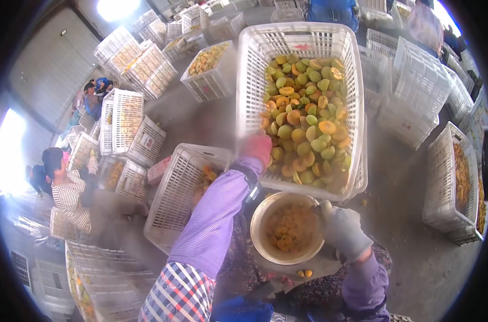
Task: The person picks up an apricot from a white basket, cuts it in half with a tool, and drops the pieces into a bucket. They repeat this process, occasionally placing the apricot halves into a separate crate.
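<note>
In front of me stands a large white plastic crate (245, 102) filled with halved green and orange fruit (303, 118), likely apricots or plums. My left hand (256, 149), in a pink glove, is at the crate's left wall beside the fruit, its fingers blurred and partly hidden. Below the crate, a white bucket (256, 236) contains orange fruit pieces (288, 228). Over the bucket's right rim, my right hand (347, 232), in a grey glove, is closed around a small dark object I cannot make out.
A white crate (163, 214) with some orange fruit stands left of the bucket. More crates of fruit (448, 182) are at the right, with stacked crates (421, 80) behind. A person in a striped top (72, 196) sits at the left. Two orange pieces (304, 273) lie below the bucket.
</note>
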{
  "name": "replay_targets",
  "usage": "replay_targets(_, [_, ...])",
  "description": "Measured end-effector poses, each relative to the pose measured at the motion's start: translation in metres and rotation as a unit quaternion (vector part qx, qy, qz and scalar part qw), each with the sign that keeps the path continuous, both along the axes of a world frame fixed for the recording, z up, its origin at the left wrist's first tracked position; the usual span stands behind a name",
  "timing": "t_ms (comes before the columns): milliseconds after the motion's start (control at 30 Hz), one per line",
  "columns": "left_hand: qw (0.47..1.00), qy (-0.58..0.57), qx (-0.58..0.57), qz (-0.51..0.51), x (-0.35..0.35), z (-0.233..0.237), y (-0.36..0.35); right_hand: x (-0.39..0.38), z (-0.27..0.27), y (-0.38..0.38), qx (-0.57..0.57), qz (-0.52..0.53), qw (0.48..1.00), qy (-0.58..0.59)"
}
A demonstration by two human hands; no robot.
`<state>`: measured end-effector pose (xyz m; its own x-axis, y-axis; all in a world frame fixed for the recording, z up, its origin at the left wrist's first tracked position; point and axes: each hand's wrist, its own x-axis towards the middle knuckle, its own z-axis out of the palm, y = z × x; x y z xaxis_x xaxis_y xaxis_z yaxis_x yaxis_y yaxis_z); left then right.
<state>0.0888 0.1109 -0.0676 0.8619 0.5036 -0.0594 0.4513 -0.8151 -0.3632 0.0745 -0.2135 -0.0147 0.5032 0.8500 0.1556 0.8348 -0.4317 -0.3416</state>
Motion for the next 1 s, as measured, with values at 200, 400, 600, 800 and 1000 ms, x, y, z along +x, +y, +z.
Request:
replay_targets(200, [0.996, 0.022, -0.074, -0.052, -0.015, 0.010, -0.001, 0.003, -0.013, 0.005, 0.044, 0.004, 0.998, -0.039])
replay_targets(400, [0.812, -0.211, -0.545, -0.002, -0.052, 0.021, -0.011, 0.002, -0.007, 0.022, 0.147, -0.027, 0.988, 0.030])
replay_targets(600, [0.316, -0.310, -0.882, 0.164, -0.101, 0.031, -0.071, -0.009, -0.015, 0.049, 0.208, 0.010, 0.977, 0.048])
replay_targets(800, [0.227, -0.308, -0.913, 0.137, -0.117, 0.034, -0.095, -0.018, -0.008, 0.056, 0.096, -0.020, 0.993, 0.071])
replay_targets(1000, [0.146, -0.302, -0.931, 0.146, -0.128, 0.035, -0.092, -0.016, -0.015, 0.068, 0.120, -0.009, 0.989, 0.091])
